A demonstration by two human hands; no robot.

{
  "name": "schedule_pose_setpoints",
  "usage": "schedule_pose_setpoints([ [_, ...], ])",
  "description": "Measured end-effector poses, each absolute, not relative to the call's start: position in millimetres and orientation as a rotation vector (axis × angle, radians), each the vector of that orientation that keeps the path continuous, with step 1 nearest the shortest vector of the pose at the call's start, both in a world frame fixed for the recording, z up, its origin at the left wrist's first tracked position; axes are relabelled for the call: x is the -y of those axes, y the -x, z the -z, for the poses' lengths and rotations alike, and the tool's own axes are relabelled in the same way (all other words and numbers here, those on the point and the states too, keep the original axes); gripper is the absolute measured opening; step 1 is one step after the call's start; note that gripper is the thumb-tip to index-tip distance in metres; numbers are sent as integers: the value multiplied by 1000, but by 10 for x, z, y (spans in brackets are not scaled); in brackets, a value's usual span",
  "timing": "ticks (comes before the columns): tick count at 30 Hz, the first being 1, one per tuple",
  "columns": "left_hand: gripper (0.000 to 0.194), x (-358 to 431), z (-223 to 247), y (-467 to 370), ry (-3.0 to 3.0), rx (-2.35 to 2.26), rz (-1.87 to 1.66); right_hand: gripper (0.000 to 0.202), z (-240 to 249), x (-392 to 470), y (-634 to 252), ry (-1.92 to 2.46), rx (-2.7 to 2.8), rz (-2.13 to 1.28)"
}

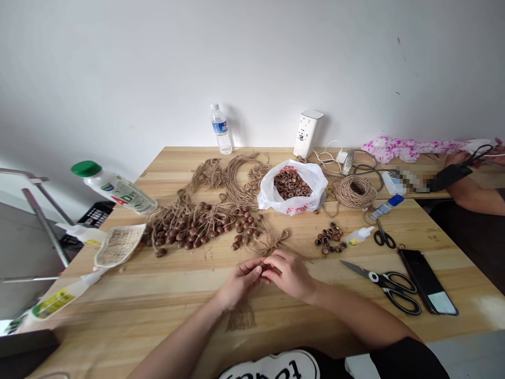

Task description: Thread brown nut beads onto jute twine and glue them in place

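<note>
Close together at the front middle of the table, my left hand and my right hand pinch a small brown nutshell between their fingertips. The fingers cover most of it. Frayed twine hangs below my left hand. Just beyond my hands lies a knotted bunch of twine. To the left, brown nutshells on twine cords lie in a heap. Several loose half shells sit to the right, beside a small glue bottle.
Behind stand a white plastic bag of cut shells, a coil of twine, a water bottle and a white box. Large scissors, small scissors and a phone lie right. Another person's arm reaches in.
</note>
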State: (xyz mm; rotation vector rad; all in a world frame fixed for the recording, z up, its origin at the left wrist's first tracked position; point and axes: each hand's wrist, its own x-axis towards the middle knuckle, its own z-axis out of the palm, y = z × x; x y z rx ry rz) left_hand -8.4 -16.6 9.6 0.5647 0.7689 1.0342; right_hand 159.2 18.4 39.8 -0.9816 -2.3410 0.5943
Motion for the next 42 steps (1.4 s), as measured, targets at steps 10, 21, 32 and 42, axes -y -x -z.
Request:
schedule_pose_setpoints([
  [10, 27, 169, -34, 109, -766, -865, -1013, 8, -436, -159, -1575, 991, 2295, -653],
  [21, 27, 172, 26, 95, -671, -913, -1047, 22, -349, -155, -1543, 955, 2196, -777],
  [32, 28, 149, -48, 92, -387, -727, -1021, 21, -298, -101, -1583, 951, 2071, -889],
  [42, 26, 103, -33, 128, -299, -637, -1036, 14, -105, -196, -1653, 978, 2042, -864],
])
